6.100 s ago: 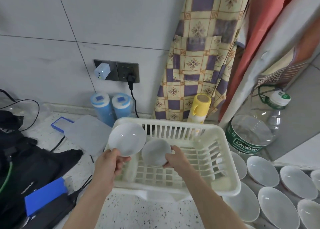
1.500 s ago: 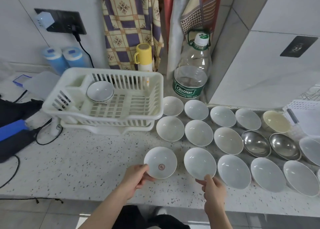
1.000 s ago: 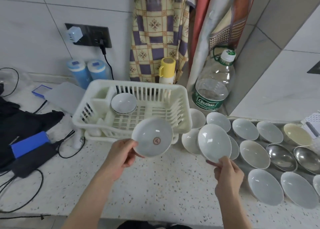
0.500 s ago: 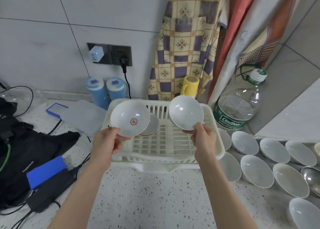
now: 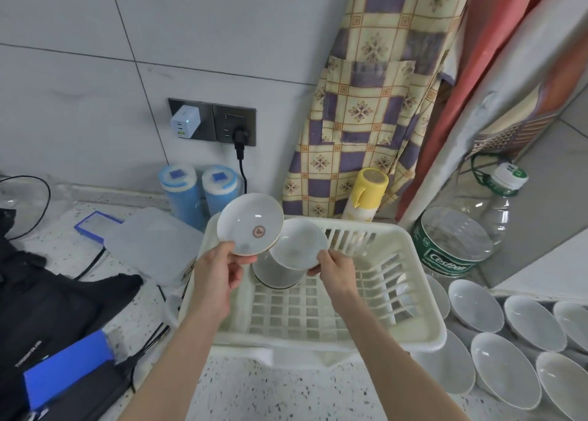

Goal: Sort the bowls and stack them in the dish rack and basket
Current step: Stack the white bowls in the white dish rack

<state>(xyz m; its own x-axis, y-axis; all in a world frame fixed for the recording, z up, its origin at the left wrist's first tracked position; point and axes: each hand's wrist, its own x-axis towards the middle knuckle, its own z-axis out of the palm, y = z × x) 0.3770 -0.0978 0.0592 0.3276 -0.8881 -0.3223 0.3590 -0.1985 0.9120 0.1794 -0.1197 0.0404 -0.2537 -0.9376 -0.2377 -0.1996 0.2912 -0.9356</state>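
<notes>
- Left hand (image 5: 219, 272): thumb on top and fingers curled under the near rim of a white bowl with a red mark (image 5: 250, 224). Bowl is tilted, its inside faces the camera, and it is held above the far-left corner of the dish rack (image 5: 410, 333).
- Right hand (image 5: 335, 269): pinches the near-right rim of a plain white bowl (image 5: 299, 244) between thumb and fingertips. This bowl is also tilted and sits just right of the marked one; their rims overlap, the marked bowl in front.
- Third bowl (image 5: 275, 272) already lies inside the rack, at its far-left part, directly under the plain bowl; only its lower half shows. Cannot tell whether the plain bowl touches it.
- Rack: cream plastic, slotted floor, standing on the speckled counter (image 5: 286, 392), toward its back wall.
- More white bowls (image 5: 506, 369) lie in rows on the counter, right of the rack, open side up.
- Behind the rack, at the wall: yellow-capped spray bottle (image 5: 366, 194), two blue canisters (image 5: 203, 194), checked cloth (image 5: 366, 102) hanging.
- Large clear plastic bottle (image 5: 461, 236) with a green label stands at the rack's far-right corner.
- Wall socket (image 5: 213, 123) holds a white charger and a black plug.
- Left edge of the counter: black bag (image 5: 47, 306), blue box (image 5: 68, 368), grey lid (image 5: 152, 245).
</notes>
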